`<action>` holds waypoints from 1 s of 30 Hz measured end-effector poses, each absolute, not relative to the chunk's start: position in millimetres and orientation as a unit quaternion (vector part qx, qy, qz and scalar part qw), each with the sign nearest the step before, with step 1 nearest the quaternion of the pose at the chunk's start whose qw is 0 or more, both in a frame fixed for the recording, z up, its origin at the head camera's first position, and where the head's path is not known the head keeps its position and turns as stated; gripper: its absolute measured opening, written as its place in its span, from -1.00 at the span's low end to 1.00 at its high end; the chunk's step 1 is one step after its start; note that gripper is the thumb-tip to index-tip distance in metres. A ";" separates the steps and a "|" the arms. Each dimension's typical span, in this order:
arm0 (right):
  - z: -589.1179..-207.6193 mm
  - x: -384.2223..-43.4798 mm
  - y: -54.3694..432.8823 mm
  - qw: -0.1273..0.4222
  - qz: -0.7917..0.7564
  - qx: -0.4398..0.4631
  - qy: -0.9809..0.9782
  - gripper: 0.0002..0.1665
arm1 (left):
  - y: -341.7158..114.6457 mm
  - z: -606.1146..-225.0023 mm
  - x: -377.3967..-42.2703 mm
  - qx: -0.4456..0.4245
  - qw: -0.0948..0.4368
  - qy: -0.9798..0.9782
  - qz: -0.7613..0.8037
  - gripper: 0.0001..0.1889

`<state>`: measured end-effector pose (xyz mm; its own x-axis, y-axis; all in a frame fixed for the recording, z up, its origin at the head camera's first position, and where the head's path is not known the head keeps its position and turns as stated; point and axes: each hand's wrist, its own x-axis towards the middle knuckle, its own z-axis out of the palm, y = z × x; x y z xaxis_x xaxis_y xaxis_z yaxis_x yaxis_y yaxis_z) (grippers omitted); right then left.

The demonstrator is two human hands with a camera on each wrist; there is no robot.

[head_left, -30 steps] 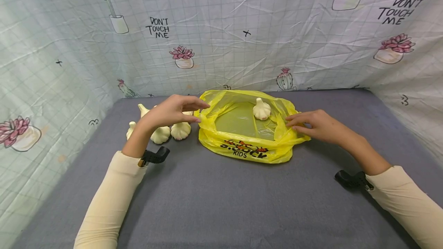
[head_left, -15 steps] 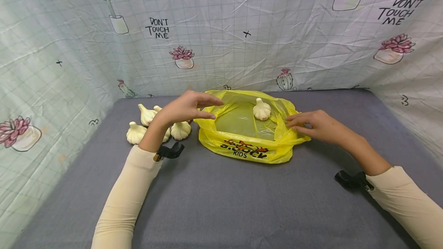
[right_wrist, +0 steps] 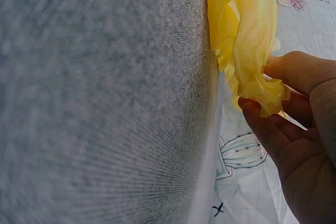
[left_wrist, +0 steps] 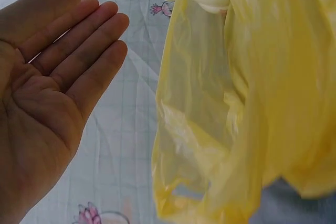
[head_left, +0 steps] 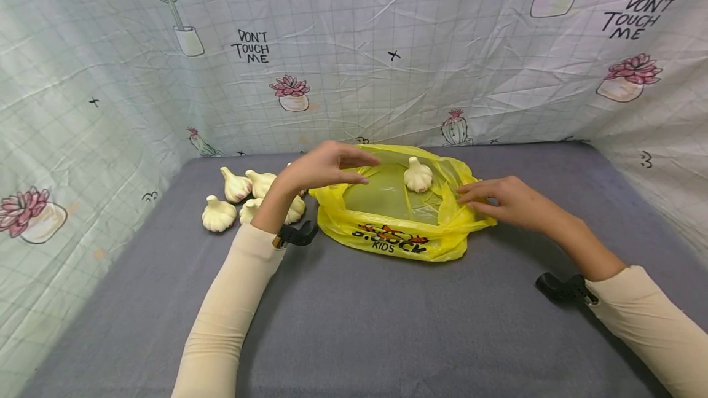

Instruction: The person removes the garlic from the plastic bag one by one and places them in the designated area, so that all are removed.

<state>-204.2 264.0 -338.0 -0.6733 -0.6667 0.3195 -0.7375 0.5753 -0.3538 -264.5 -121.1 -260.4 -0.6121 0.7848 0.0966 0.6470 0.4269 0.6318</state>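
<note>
A yellow plastic bag [head_left: 387, 235] with dark print lies open-mouthed on the table. One garlic bulb [head_left: 418, 175] is inside its mouth, toward the back right. My left hand [head_left: 326, 167] hovers over the bag's left rim, fingers extended and nothing held; its bare palm shows in the left wrist view. With thumb and fingers, my right hand [right_wrist: 299, 114] holds the gathered plastic at the bag's right edge. Left of the bag, several garlic bulbs [head_left: 219, 214] sit in a group, some partly hidden behind my left hand and wrist.
The grey table [head_left: 420, 330] spreads in front of the bag. Behind it and along both sides hangs a pale printed cloth [head_left: 354, 42]. A black wrist mount [head_left: 297, 234] juts from my left wrist, and a similar one is on the right.
My left hand has moved rightward from beside the garlic group to over the bag's mouth, uncovering more bulbs at the left. The right hand and bag have stayed put.
</note>
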 end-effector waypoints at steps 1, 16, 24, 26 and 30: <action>-337.7 -204.0 264.3 0.075 0.235 0.397 -0.884 -0.72 | -117.6 -260.7 -266.1 0.429 0.112 0.835 0.327 -0.59; -335.1 -204.5 265.5 0.072 0.232 0.394 -0.886 -0.73 | -74.6 -263.7 -290.7 0.422 0.174 0.813 0.362 -0.58; -330.3 -208.6 264.9 0.082 0.239 0.406 -0.878 -0.70 | -66.6 -269.5 -306.1 0.394 0.195 0.812 0.384 -0.56; -329.6 -209.0 264.7 0.079 0.241 0.408 -0.877 -0.70 | -64.7 -273.1 -310.3 0.388 0.200 0.811 0.389 -0.56; -328.1 -207.6 263.4 0.069 0.251 0.400 -0.879 -0.71 | -60.2 -279.1 -315.7 0.378 0.210 0.808 0.401 -0.58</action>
<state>-207.6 263.4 -328.1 -0.6704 -0.6681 0.3229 -0.7378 0.5539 -0.3857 -315.7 -60.2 -279.1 -0.6257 0.7792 -0.0365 0.4424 0.3930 0.8061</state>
